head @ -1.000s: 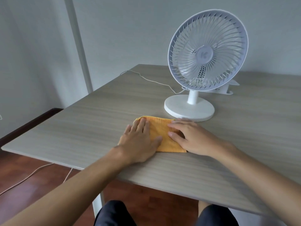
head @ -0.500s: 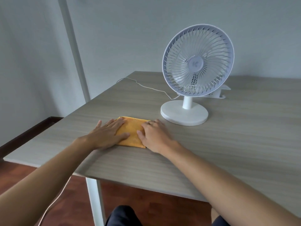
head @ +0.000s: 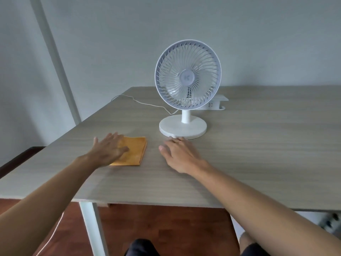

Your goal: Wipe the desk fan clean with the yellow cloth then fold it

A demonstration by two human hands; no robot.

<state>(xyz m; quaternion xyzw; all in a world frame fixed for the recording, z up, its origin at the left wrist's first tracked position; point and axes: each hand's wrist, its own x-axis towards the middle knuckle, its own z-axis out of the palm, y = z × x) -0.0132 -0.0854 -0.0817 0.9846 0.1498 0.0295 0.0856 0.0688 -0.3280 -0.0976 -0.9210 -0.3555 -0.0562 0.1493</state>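
a: where is the cloth [head: 131,152] seen?
b: folded on the desk [head: 258,145], left of the fan [head: 187,89].
a: and the hands?
b: the left hand [head: 108,149] is laid flat on it, fingers spread. the right hand [head: 180,154] is spread on the desk, nothing held.

Desk fan [head: 187,84] was smooth white plastic with a faint sheen; folded yellow cloth [head: 133,151] was soft, matt, finely textured fabric; table [head: 258,154] was matt pale wood-grain laminate; floor [head: 156,224] was glossy reddish wood.
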